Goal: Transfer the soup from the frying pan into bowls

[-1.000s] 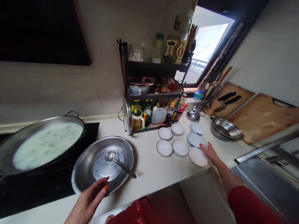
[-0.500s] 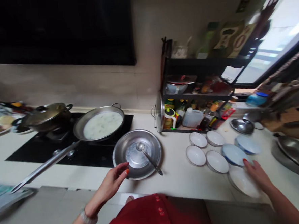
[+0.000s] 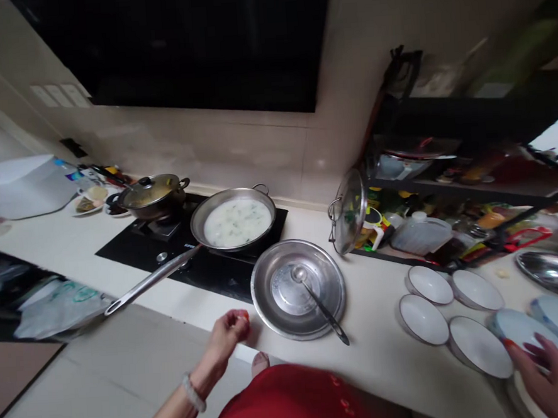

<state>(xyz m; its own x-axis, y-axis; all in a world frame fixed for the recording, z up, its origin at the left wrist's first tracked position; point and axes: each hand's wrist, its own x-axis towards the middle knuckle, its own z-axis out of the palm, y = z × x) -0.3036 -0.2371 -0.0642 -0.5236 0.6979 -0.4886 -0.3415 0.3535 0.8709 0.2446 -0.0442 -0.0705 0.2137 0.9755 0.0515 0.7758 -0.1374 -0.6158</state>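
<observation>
My left hand point(image 3: 227, 334) hovers at the counter's front edge, fingers curled in with nothing visible in them, just left of an upturned steel lid point(image 3: 297, 288) that carries a metal ladle point(image 3: 319, 301). My right hand point(image 3: 548, 372) lies with fingers spread on a white bowl point(image 3: 520, 329) at the lower right, among several small white bowls point(image 3: 422, 319). A long-handled steel pan point(image 3: 235, 223) of pale soup sits on the black hob point(image 3: 134, 249).
A lidded pot point(image 3: 153, 196) stands on the hob's far burner. A white appliance point(image 3: 20, 185) is at the far left. A black rack point(image 3: 452, 179) of bottles and jars lines the wall, with a lid point(image 3: 349, 211) leaning on it. A steel bowl point(image 3: 550, 272) is at right.
The view has swung left, showing more hob and floor. My left hand has drawn back from the lid's rim and curled its fingers. My right hand stays on the bowl.
</observation>
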